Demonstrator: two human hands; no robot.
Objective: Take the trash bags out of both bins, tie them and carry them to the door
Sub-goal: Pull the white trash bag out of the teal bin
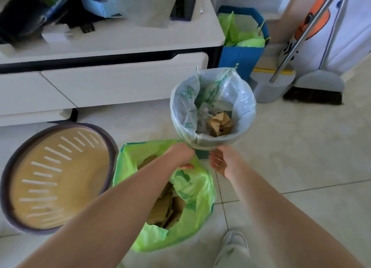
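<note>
A small bin lined with a pale translucent trash bag [184, 109] stands on the floor in the middle; crumpled paper and cardboard lie inside. My left hand [181, 154] pinches the bag's near rim. My right hand [222, 161] hovers just right of it, fingers spread, holding nothing. A green trash bag [192, 189] with cardboard scraps sits open on the floor under my left forearm, out of its bin. The tan bin [60, 177] with a dark rim stands bagless at the left.
A white low cabinet [124, 83] with drawers runs behind the bins. A blue paper bag [241, 57] with green plastic, a grey dustpan [271, 87] and a broom [315, 93] stand at the back right. Tiled floor stretches right. My shoe [232, 247] is below.
</note>
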